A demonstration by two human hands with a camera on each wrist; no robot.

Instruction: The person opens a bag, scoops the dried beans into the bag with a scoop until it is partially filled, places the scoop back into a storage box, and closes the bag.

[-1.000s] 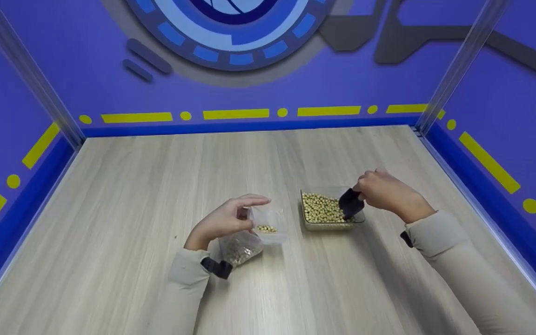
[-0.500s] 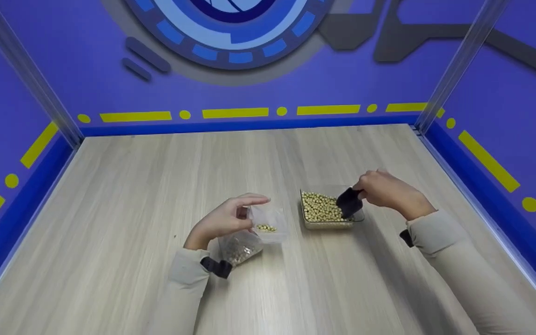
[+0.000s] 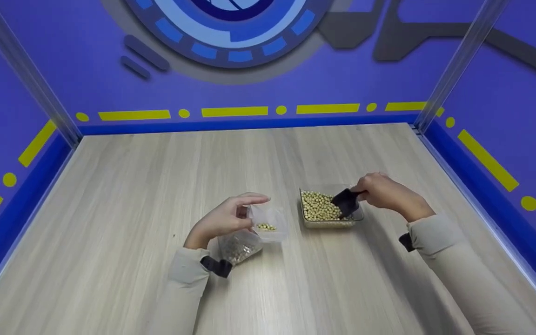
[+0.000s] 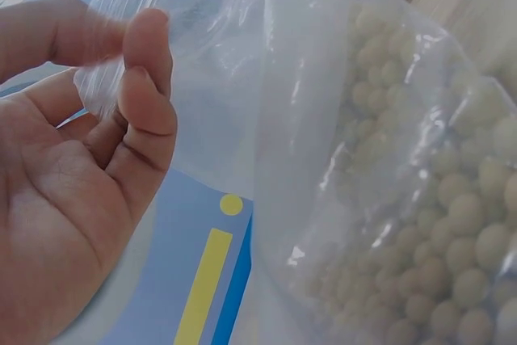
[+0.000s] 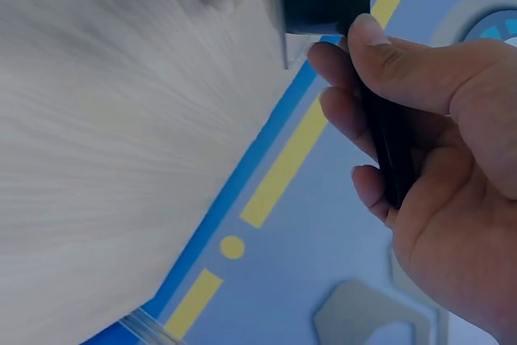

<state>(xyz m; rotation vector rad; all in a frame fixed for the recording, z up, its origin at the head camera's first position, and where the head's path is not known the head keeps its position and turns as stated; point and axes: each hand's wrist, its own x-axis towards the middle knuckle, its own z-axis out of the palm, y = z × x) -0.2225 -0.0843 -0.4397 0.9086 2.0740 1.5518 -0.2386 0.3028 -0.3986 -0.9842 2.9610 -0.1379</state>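
Note:
My left hand (image 3: 224,216) pinches the rim of a clear plastic bag (image 4: 283,119), holding its mouth apart above the table. Round, pale dried peas or beans (image 4: 460,232) fill the bag's lower part. To the right stands a rectangular clear container (image 3: 328,224) with many yellow-green ones (image 3: 319,206) inside. A black scoop (image 3: 346,203) leans into the container's right side, its tip down among them. Its handle (image 5: 388,143) is gripped by my right hand (image 3: 386,193), with the thumb along the top. Part of the scoop's blade lies outside the right wrist view.
Everything stands on a light wood-grain table (image 3: 179,177). Blue-purple printed panels (image 3: 231,97) enclose its back and both sides, with metal posts (image 3: 458,65) at the corners. A small dark speck (image 3: 174,236) lies on the table left of my left hand.
The scoop has slid slightly left through the container's contents, and my right hand has followed it. My left hand and the bag stay in place.

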